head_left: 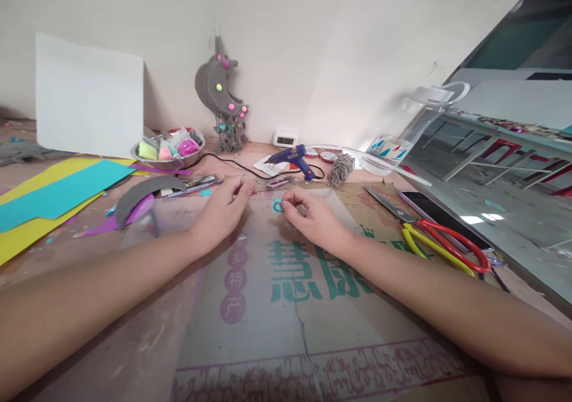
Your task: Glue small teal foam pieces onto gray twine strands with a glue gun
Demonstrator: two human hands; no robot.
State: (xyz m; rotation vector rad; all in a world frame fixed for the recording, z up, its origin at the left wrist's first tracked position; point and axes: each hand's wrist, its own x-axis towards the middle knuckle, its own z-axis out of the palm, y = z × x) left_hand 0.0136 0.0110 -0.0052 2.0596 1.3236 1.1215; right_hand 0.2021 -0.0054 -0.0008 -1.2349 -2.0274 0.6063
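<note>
Pinched shut, contents too small to tell: left hand (223,208), frame centre. Just right of it, right hand (310,214) has thumb and forefinger closed on a small teal piece (276,205), low over the printed cardboard (286,330). Surroundings: teal sheet (62,193) at left edge, grey felt crescent (143,193), blue glue gun (292,158) behind the hands, scissors (429,235) and phone (440,214) at right.

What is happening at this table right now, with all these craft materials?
A person works with bare hands over a printed cardboard sheet. The right hand pinches a small teal piece; the left hand lies close by, fingers curled. A blue glue gun lies behind them, scissors to the right, untouched.
</note>
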